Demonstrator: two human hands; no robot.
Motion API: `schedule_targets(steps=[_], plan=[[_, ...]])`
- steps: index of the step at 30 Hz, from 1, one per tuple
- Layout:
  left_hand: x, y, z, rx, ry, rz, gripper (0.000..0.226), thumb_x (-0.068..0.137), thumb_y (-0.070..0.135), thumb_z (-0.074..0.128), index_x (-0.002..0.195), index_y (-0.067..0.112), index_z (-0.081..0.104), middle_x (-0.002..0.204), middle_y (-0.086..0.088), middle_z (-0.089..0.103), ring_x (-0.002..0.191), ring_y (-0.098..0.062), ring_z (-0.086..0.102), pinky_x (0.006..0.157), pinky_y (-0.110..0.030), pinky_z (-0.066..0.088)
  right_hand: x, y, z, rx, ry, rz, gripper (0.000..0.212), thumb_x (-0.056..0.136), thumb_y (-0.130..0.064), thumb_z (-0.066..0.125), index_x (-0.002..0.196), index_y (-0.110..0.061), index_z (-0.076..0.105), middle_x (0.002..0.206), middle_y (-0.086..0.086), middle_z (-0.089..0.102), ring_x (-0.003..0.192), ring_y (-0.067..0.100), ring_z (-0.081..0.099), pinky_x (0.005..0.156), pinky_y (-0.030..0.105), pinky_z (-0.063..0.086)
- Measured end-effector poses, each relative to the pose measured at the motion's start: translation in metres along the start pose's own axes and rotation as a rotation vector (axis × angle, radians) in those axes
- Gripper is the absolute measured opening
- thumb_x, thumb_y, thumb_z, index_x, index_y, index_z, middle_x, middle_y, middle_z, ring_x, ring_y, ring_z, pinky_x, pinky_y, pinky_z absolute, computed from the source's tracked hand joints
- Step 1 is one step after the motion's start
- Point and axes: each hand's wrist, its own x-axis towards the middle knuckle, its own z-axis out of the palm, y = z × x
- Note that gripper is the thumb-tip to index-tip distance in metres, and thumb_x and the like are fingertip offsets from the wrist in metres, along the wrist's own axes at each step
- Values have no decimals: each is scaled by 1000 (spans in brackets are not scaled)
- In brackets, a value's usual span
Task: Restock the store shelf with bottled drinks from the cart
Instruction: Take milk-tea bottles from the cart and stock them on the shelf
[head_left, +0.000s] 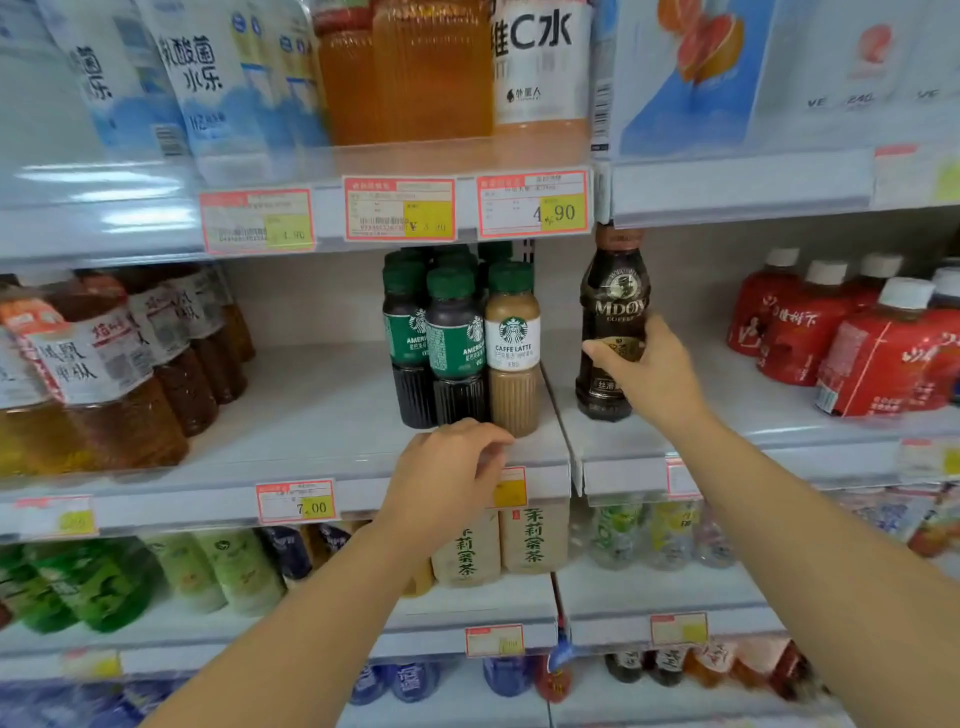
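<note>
My right hand (649, 371) grips a dark coffee bottle (613, 312) with a brown cap, standing upright on the middle shelf (649, 447), just right of the shelf divider. To its left stands a cluster of green-capped coffee bottles (457, 332), with a beige caffe latte bottle (513, 348) at the front right. My left hand (447, 478) rests on the shelf's front edge just below that cluster, fingers curled, holding nothing that I can see. The cart is out of view.
Brown tea bottles (130, 358) fill the middle shelf's left side, red-wrapped bottles (852, 332) its right. Large bottles (405, 73) stand on the shelf above. Lower shelves hold jasmine tea (530, 535) and green bottles (93, 582). Price tags (296, 501) line the shelf rails.
</note>
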Motion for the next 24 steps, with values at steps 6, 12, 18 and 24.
schedule_targets(steps=[6, 12, 18, 24], plan=[[-5, -1, 4, 2, 36, 17, 26, 91, 20, 54, 115, 26, 62, 104, 11, 64, 94, -10, 59, 90, -38, 47, -2, 6, 1, -98, -59, 17, 53, 77, -31, 74, 120, -13, 48, 103, -2, 57, 93, 14, 52, 77, 28, 39], [-6, -2, 6, 31, 29, 19, 28, 92, 24, 52, 119, 30, 59, 109, 12, 63, 97, -8, 57, 92, -35, 47, 23, -2, 15, -148, -97, 99, 63, 78, -21, 73, 130, -6, 41, 123, 14, 59, 112, 31, 55, 82, 28, 38], [-6, -3, 1, 58, 29, 76, 33, 92, 20, 51, 124, 27, 56, 115, 8, 61, 102, -13, 56, 97, -36, 43, 4, -13, 11, -321, -124, 139, 77, 78, -30, 73, 137, -5, 30, 128, 18, 54, 115, 36, 52, 92, 41, 44], [-52, -23, -4, 26, 201, 212, 30, 86, 11, 56, 112, 21, 64, 113, 2, 61, 102, -16, 55, 97, -36, 37, -129, -31, 20, -197, 98, -307, 34, 85, -20, 60, 119, -19, 54, 105, -9, 59, 99, 10, 54, 86, 26, 40]])
